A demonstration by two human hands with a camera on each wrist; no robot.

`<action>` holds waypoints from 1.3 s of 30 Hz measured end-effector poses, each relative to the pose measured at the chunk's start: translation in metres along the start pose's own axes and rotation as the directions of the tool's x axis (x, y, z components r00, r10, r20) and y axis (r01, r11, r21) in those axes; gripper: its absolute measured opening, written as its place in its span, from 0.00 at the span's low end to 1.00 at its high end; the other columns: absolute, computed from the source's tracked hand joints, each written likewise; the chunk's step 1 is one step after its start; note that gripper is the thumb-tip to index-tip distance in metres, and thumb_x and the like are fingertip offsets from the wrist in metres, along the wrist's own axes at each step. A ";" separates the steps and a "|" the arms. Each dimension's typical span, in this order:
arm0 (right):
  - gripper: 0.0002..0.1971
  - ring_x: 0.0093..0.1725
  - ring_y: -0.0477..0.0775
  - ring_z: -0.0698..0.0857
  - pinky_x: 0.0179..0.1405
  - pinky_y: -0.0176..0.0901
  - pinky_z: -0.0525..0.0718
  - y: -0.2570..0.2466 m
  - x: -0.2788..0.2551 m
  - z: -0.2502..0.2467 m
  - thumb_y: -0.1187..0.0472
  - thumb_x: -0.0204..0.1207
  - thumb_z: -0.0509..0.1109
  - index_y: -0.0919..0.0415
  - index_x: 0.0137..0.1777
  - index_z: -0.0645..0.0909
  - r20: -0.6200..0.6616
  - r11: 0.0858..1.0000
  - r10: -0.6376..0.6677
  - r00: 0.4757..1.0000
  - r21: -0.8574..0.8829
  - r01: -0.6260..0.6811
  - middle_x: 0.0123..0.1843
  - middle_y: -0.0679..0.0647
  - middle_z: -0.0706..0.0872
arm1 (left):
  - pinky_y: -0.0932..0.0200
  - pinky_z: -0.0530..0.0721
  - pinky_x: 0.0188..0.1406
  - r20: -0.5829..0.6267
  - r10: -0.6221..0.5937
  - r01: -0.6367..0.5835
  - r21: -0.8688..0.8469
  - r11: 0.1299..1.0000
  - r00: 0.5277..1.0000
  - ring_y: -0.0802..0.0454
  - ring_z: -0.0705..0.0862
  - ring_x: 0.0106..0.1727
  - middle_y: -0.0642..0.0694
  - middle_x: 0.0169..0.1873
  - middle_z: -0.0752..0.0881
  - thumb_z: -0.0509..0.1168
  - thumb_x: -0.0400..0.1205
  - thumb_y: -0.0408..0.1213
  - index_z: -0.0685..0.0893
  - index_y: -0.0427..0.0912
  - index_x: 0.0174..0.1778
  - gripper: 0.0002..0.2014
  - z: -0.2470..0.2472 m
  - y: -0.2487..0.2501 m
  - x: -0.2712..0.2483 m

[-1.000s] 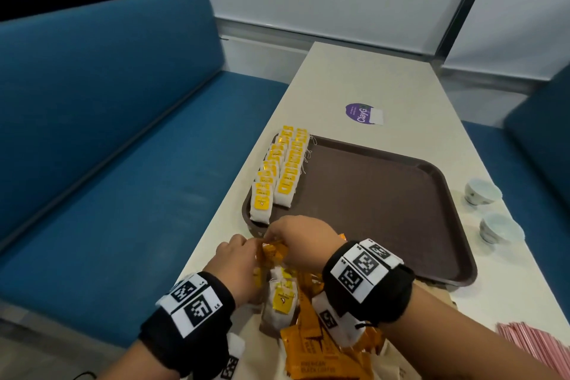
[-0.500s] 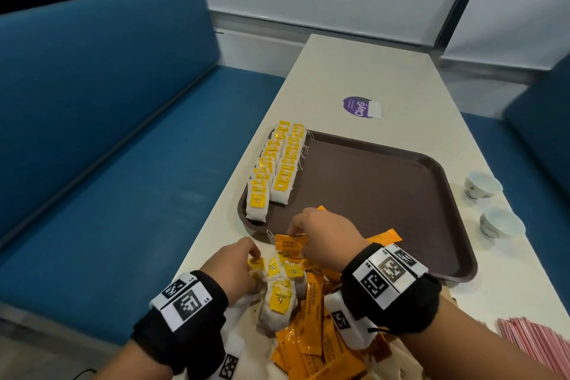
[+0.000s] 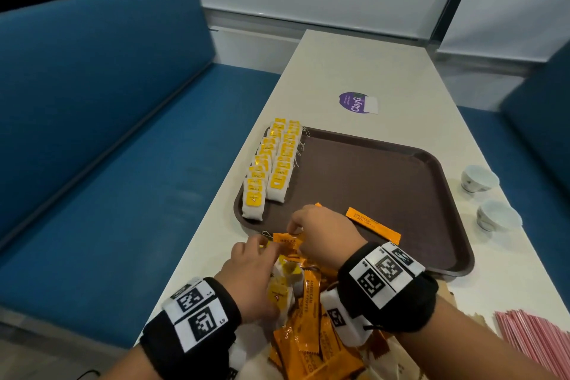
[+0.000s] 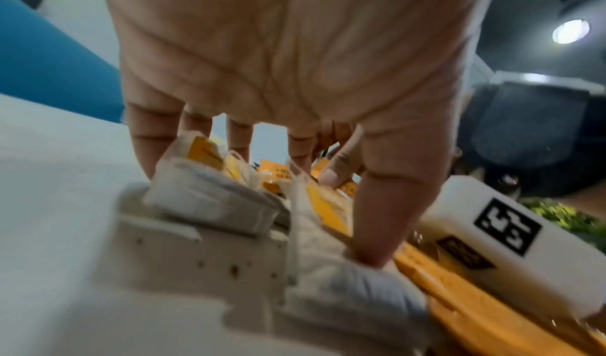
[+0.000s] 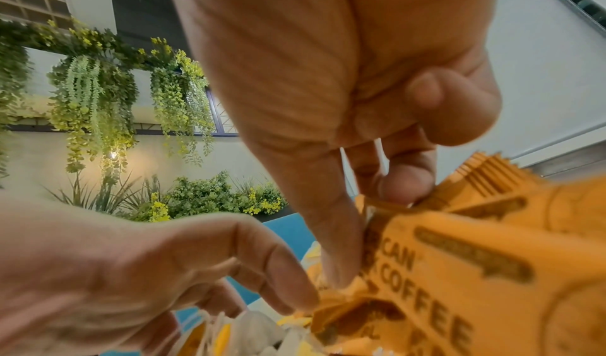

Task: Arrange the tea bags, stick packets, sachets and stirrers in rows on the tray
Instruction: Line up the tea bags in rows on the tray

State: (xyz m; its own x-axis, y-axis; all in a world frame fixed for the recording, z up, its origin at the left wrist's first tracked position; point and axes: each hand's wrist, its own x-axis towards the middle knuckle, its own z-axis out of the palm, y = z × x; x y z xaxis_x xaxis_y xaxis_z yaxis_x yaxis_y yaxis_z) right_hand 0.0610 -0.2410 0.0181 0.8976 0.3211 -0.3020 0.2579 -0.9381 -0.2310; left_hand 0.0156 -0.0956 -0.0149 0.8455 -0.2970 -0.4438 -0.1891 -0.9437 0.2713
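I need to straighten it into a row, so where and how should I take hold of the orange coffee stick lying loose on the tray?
Pinch the coffee stick across its narrow width near the middle, coming from above. It lies flat and slanted on the tray with open space around it, beside the right hand.

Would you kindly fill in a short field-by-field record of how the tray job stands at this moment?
tray: brown plastic tray on the white table
tea bags: two rows of yellow-tagged tea bags along the tray's left edge
stick packets: orange coffee stick packets piled by the tray's near edge; one orange stick lies beyond the wrist
right hand: pinches an orange packet
left hand: in the pile
stirrers: pink stirrers, off the tray
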 end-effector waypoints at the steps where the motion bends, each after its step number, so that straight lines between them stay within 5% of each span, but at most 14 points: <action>1: 0.17 0.57 0.53 0.81 0.51 0.46 0.84 0.000 0.000 0.000 0.66 0.76 0.66 0.49 0.61 0.81 -0.004 1.000 0.001 1.000 0.005 -0.001 0.59 0.49 0.79 | 0.50 0.70 0.73 0.000 0.006 -0.006 0.034 0.999 1.000 0.42 0.57 0.76 0.45 0.77 0.54 0.78 0.65 0.48 0.52 0.56 0.78 0.51 0.001 0.003 0.001; 13: 0.16 0.58 0.53 0.80 0.48 0.43 0.80 0.005 -0.003 -0.002 0.66 0.76 0.67 0.49 0.60 0.80 0.004 0.998 -0.002 1.000 0.058 0.002 0.61 0.50 0.79 | 0.55 0.72 0.64 -0.026 0.066 -0.060 0.190 0.980 0.997 0.43 0.66 0.67 0.41 0.67 0.66 0.63 0.81 0.42 0.63 0.58 0.74 0.26 0.001 0.014 0.003; 24: 0.19 0.58 0.54 0.80 0.47 0.44 0.80 0.006 -0.005 -0.001 0.69 0.76 0.65 0.48 0.62 0.79 -0.013 0.998 -0.003 1.000 0.071 0.003 0.61 0.51 0.78 | 0.59 0.76 0.56 0.048 0.065 -0.064 -0.026 0.998 0.997 0.45 0.79 0.61 0.43 0.60 0.75 0.65 0.78 0.37 0.70 0.56 0.73 0.27 -0.008 -0.001 0.011; 30: 0.19 0.56 0.54 0.80 0.51 0.48 0.84 0.005 -0.009 -0.005 0.68 0.76 0.66 0.48 0.62 0.79 -0.022 0.998 -0.002 1.000 0.068 0.004 0.59 0.51 0.77 | 0.68 0.75 0.47 -0.018 0.080 -0.082 -0.214 0.973 0.997 0.54 0.80 0.51 0.50 0.53 0.82 0.66 0.76 0.32 0.82 0.51 0.60 0.17 -0.005 -0.018 0.013; 34: 0.17 0.57 0.54 0.80 0.51 0.49 0.84 0.002 -0.012 -0.011 0.63 0.76 0.69 0.47 0.62 0.79 -0.046 0.996 -0.034 0.998 0.084 0.038 0.60 0.51 0.77 | 0.68 0.78 0.44 -0.077 0.094 -0.111 -0.276 0.955 0.993 0.55 0.81 0.45 0.51 0.45 0.83 0.67 0.77 0.33 0.80 0.56 0.46 0.10 -0.007 -0.028 0.010; 39: 0.13 0.57 0.48 0.80 0.55 0.49 0.83 -0.005 -0.018 -0.019 0.48 0.77 0.68 0.49 0.59 0.82 -0.064 0.973 -0.045 0.997 0.224 0.058 0.58 0.48 0.81 | 0.73 0.71 0.30 -0.216 0.116 -0.198 -0.415 0.888 0.970 0.66 0.76 0.29 0.56 0.26 0.78 0.70 0.73 0.30 0.78 0.55 0.30 0.14 -0.019 -0.040 0.003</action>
State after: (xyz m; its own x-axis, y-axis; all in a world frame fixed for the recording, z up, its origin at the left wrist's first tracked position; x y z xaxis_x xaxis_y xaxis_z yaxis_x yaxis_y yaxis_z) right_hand 0.0502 -0.2448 0.0424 0.9063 0.3538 -0.2313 0.2231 -0.8652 -0.4491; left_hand 0.0354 -0.0558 -0.0112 0.9055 -0.3661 -0.2147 -0.1284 -0.7185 0.6835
